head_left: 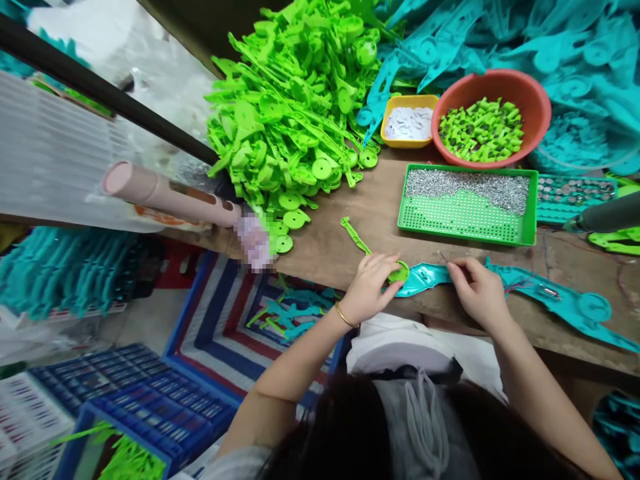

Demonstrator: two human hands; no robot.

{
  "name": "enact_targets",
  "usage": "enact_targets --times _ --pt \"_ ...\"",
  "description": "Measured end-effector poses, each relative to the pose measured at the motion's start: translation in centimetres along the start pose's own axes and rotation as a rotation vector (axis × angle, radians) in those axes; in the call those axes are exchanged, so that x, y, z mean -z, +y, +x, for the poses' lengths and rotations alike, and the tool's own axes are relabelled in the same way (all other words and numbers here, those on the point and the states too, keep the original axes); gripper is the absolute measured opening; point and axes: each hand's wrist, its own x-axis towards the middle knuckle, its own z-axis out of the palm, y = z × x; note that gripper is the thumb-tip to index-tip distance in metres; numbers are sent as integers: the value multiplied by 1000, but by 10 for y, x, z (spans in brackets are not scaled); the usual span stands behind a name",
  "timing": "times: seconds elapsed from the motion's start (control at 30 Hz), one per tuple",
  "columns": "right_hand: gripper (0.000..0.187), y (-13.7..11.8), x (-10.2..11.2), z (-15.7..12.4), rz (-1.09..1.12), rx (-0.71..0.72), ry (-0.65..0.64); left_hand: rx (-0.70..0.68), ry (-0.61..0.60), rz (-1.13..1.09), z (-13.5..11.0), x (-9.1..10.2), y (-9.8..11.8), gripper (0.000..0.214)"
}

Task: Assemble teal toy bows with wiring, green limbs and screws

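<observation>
My left hand [371, 285] is closed around a lime green plastic piece with a round end [400, 272], whose narrow arm [354, 235] sticks out past the fingers. It rests against the left end of a long teal plastic half-shell [425, 278], which lies along the table's front edge. Above this shell my right hand [477, 292] makes a pinch, with a thin wire [442, 257] showing at the fingertips. Farther right, the teal body [570, 303] carries a small metal-cased part [550, 292] and thin red wires. The palm sides of both hands are hidden.
Beyond my hands stands a green perforated tray [467, 235] of small screws. Behind it are a red bowl [443, 143] of green bits and a yellow dish [407, 142] of white pieces. Green parts [295, 113] and teal parts [575, 47] are heaped behind. A pink cylinder [170, 193] is at left.
</observation>
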Motion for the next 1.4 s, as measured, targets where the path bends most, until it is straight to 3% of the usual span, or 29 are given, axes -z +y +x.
enact_targets --times 0.13,0.4,0.63,0.9,1.07,1.17,1.3,1.4 --pt "32 -2 -4 0 -98 -10 38 26 -11 16 4 1 -2 36" --pt "36 -5 -7 4 -185 -38 47 116 -122 83 15 4 5 35" --pt "30 -6 -8 4 -198 -45 63 -9 -318 1 22 17 -12 49" --pt "31 -9 -10 4 -229 -95 52 -44 -404 50 25 24 -18 46" --pt "32 -6 -5 11 -346 -130 76 -16 -283 83 17 12 -14 47" --pt "29 -17 4 14 -265 -65 55 -33 -139 -19 13 7 -11 41" --pt "24 -54 11 15 88 31 -157 26 183 -247 9 9 -11 27" --pt "20 -82 6 17 266 51 -303 104 291 -370 3 13 -14 23"
